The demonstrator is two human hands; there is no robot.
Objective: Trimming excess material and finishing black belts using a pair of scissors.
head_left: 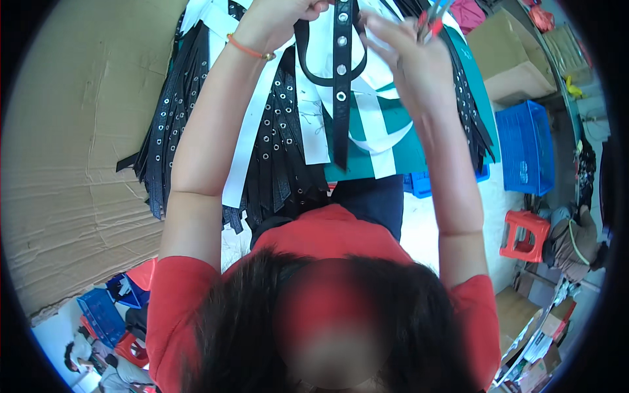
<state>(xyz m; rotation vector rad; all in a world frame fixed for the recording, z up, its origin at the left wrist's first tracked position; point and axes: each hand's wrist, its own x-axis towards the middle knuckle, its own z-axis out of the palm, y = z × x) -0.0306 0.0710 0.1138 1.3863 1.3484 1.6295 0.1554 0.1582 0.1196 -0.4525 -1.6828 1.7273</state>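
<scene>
Strap (341, 82) is seen between the hands, over green sheet (406, 147); long axis set 12 to 6, pointed end at 6. From left hand (287, 13), the nearer, strap is placed at 3; fingers curled, cropped, so its grip cannot be told. From right hand (419, 65), strap at 9; thumb and forefinger held apart, blurred, snips (435, 27) clasped by the others.

We have our left hand (288, 14) just beside a long black eyelet-studded strap (341, 82); a blurred red-and-grey tool (430, 26) shows against our right hand (419, 62). Flat white strips (247, 157) lie near piled black eyelet-studded straps (171, 111).
</scene>
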